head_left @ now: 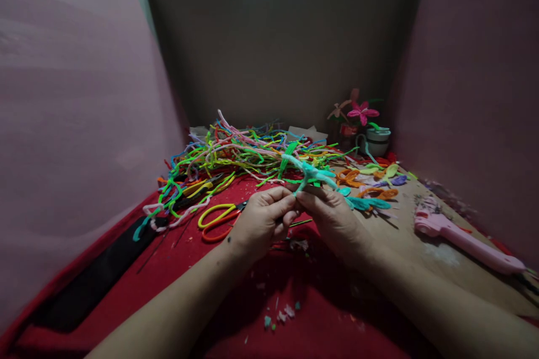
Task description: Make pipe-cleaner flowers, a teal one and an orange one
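Both my hands meet at the middle of the view, over the red cloth (177, 286). Between their fingertips is a light turquoise pipe cleaner piece (309, 171) with several arms spreading upward and to the right. My left hand (267, 213) pinches its lower end with thumb and forefinger. My right hand (330, 216) closes on the same end from the other side. Just left of my left hand lie scissors (217, 235) with one yellow and one red handle; their blades are partly hidden behind the hand. Teal pipe cleaner petals (368, 203) lie beyond my right hand.
A tangled heap of coloured pipe cleaners (236, 148) fills the back. On the right, a pink glue gun (467, 238) rests on a brown board (415, 224). Behind stand a small pot (378, 141) and a pink flower (363, 113). A long black object (96, 275) lies left.
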`<state>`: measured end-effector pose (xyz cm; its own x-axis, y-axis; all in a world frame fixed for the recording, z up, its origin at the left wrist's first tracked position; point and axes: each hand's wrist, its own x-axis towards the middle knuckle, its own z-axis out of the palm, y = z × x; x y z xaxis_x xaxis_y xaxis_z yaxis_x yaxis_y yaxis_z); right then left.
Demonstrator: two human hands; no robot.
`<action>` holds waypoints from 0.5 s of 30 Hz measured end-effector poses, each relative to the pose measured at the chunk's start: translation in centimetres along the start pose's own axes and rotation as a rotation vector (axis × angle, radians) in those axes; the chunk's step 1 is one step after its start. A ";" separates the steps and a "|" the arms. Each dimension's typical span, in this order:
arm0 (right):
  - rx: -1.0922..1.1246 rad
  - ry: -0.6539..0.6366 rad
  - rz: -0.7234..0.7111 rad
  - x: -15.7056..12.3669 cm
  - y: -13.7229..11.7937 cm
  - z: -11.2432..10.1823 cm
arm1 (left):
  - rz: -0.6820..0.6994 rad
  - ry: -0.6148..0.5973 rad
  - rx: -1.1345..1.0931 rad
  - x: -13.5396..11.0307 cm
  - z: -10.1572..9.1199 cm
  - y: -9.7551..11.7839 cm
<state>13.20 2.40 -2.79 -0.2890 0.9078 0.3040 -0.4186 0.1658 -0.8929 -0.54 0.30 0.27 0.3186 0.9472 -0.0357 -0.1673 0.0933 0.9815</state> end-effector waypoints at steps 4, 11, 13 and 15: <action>-0.046 0.044 0.011 0.0 -0.2 0.1 | -0.028 -0.041 0.009 0.0 0.0 0.2; -0.099 0.141 -0.021 0.0 -0.2 0.2 | 0.331 0.211 0.723 0.0 0.3 -0.8; -0.120 0.160 -0.021 -0.1 -0.1 0.1 | 0.433 0.262 0.894 -0.1 0.2 -1.2; -0.141 0.157 -0.024 -0.1 0.0 0.0 | 0.477 0.282 0.967 0.0 0.0 -1.5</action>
<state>13.22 2.28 -2.78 -0.1378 0.9501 0.2800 -0.2956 0.2304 -0.9271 -0.26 0.12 -1.16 0.1710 0.8697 0.4629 0.6201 -0.4601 0.6355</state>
